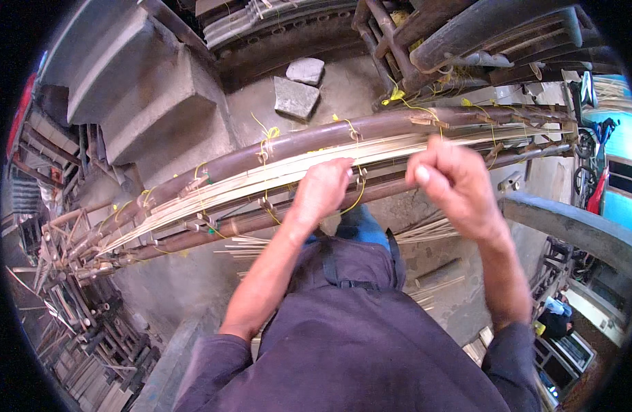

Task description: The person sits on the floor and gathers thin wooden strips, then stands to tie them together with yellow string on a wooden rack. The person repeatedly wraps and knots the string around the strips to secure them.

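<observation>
A long bundle of pale, thin bamboo strips [275,175] lies across in front of me, between a far dark bamboo pole [213,162] and a near dark bamboo pole [247,221]. Thin yellow cords [267,147] are looped round the poles and strips at intervals. My left hand [321,187] is closed at the near edge of the strips, beside one of these cords; what its fingers grip is hidden. Curled with the thumb against the fingers, my right hand [454,184] is over the strips further right. I cannot make out anything in it.
Concrete steps [151,103] rise at the far left. Two stone blocks [297,96] lie on the floor beyond the poles. Thick bamboo poles [494,34] are stacked at the far right. A concrete beam [570,230] stands near my right arm; loose strips [426,232] lie on the floor below.
</observation>
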The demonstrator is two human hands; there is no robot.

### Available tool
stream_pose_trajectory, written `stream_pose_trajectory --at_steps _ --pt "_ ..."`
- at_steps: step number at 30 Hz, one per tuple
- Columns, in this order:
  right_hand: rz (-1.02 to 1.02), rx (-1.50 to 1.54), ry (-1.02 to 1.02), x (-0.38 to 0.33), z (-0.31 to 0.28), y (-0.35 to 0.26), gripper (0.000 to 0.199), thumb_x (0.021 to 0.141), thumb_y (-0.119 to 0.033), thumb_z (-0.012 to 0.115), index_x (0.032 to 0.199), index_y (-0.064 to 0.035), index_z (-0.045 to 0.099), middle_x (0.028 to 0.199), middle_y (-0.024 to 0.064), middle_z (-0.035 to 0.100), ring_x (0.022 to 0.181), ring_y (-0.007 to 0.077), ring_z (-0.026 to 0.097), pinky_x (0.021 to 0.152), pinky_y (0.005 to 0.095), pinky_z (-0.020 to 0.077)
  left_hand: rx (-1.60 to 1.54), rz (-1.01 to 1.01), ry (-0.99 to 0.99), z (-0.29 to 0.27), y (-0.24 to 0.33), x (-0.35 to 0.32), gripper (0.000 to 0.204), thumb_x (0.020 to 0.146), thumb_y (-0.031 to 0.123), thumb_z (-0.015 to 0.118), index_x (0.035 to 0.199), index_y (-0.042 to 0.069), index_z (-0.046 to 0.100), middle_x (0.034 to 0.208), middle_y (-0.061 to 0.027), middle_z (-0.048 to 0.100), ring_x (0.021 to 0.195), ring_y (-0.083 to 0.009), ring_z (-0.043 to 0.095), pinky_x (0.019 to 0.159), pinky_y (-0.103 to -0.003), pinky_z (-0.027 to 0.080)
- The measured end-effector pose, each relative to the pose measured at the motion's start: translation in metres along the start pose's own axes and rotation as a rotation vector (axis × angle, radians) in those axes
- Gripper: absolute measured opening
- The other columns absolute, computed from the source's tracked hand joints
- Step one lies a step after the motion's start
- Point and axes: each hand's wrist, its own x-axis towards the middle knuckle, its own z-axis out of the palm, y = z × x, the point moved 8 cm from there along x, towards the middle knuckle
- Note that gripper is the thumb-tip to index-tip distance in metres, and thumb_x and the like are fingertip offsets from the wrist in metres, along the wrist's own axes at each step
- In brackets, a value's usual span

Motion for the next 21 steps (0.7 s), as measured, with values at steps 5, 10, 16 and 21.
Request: stream_pose_trajectory --at_steps 5,10,16,21 --pt "0.671 0.784 0.499 -0.041 0.133 0.140 0.007 0.086 -0.010 0.060 0.091 -0.0062 0.062 0.075 -0.0016 0.054 0.073 0.0081 0.048 0.064 0.0259 0.0421 -0.009 0.114 0.194 -0.013 0.031 0.000 0.028 0.084 0.008 0.056 0.111 0.001 0.059 0.102 -0.0187 0.063 0.097 -0.0376 0.059 0.088 -0.044 0.045" --pt "0.268 0.422 -0.012 -0.040 0.086 0.091 0.023 0.092 -0.020 0.056 0.077 -0.0043 0.065 0.072 0.0006 0.061 0.070 0.0081 0.053 0.065 0.0252 0.0434 0.025 0.116 0.056 0.002 0.019 0.003 0.030 0.081 0.004 0.053 0.110 0.002 0.059 0.099 -0.0177 0.065 0.094 -0.0351 0.061 0.084 -0.044 0.047" --pt "0.422 0.479 0.551 0.008 0.073 0.078 0.013 0.089 -0.018 0.058 0.093 -0.0057 0.060 0.072 -0.0043 0.051 0.066 0.0070 0.046 0.060 0.0239 0.0392 0.139 0.112 0.211 0.014 0.005 0.000 0.023 0.077 0.005 0.055 0.098 0.008 0.063 0.082 -0.0107 0.065 0.079 -0.0310 0.063 0.076 -0.042 0.046" --pt "0.881 0.737 -0.218 -0.087 0.171 0.144 0.012 0.090 -0.018 0.060 0.090 -0.0072 0.065 0.075 -0.0026 0.056 0.064 0.0080 0.046 0.059 0.0291 0.0427 0.179 0.108 0.257 0.021 0.014 -0.002 0.020 0.077 0.007 0.056 0.095 0.009 0.064 0.082 -0.0094 0.065 0.079 -0.0278 0.063 0.076 -0.040 0.046"
